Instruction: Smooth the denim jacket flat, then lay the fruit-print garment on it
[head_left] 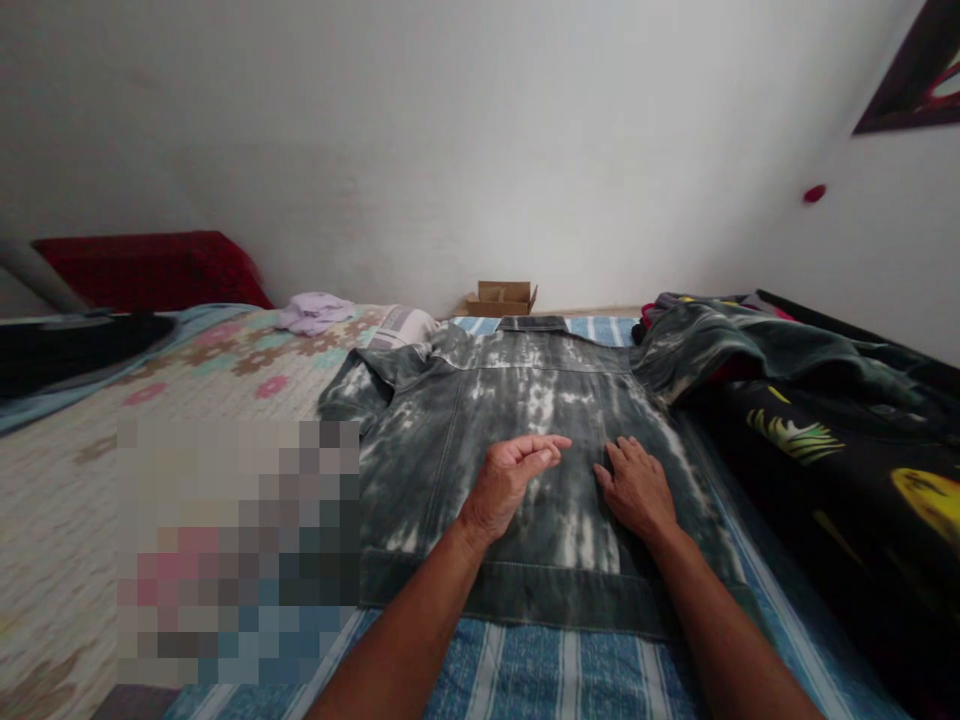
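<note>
A grey-green denim jacket [525, 420] with white tie-dye streaks lies spread out, back side up, with its collar at the far end and its waistband toward me. My left hand [510, 480] is over the middle of the jacket's back, fingers stretched to the right and thumb close to them. Whether it touches the cloth is hard to tell. To the right, my right hand [636, 485] rests palm down on the jacket, fingers slightly spread. Neither hand holds anything. The left sleeve [360, 385] is bent beside the body, while the right sleeve [780, 345] stretches over a dark pile.
Under the jacket is a blue-and-white striped cloth [517, 670]. On the left are a patterned quilt [67, 500] and a lilac cloth [315, 312]. A cardboard box [502, 298] stands by the wall. Black printed fabric [817, 480] is heaped on the right. A blurred patch hides part of the left.
</note>
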